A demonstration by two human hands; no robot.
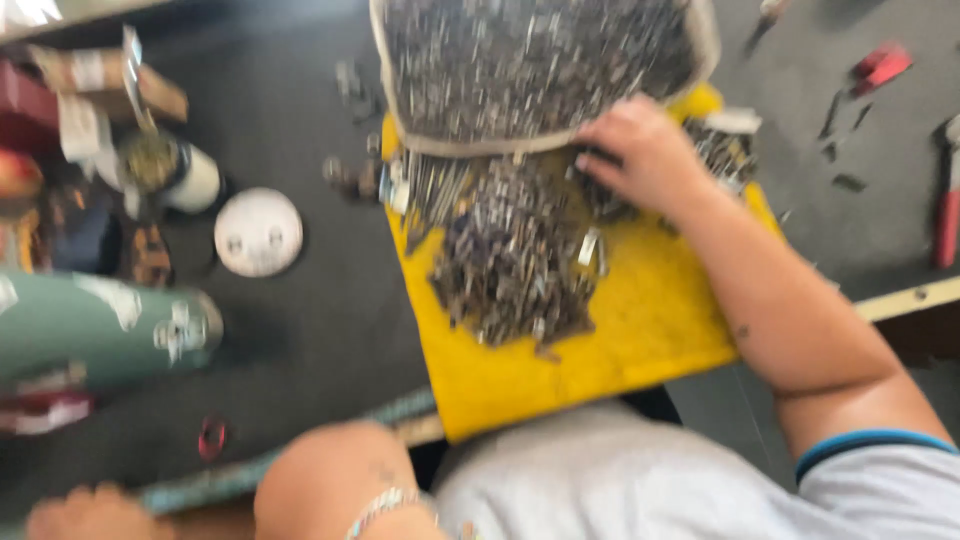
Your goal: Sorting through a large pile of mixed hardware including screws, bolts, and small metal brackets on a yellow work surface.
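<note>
Grey-white shirt (610,480) fills the bottom edge, closest to the lens. Left hand (90,513) sits low at the bottom left corner, blurred, beside a teal-striped rod (300,455) at the table edge; cannot tell whether its fingers are curled or open, or if they grip anything. Beaded bracelet (385,505) on that arm. Right hand (645,150) reaches out over the yellow board (600,350), fingers bent downward and loosely spread, tips pressing into the pile of small metal pieces (515,255) just under the rim of the beige tray (545,70) heaped with the same pieces. No clear pinch visible. Round white lid (258,232) lies left of the board, red-handled tool (948,215) far right.
</note>
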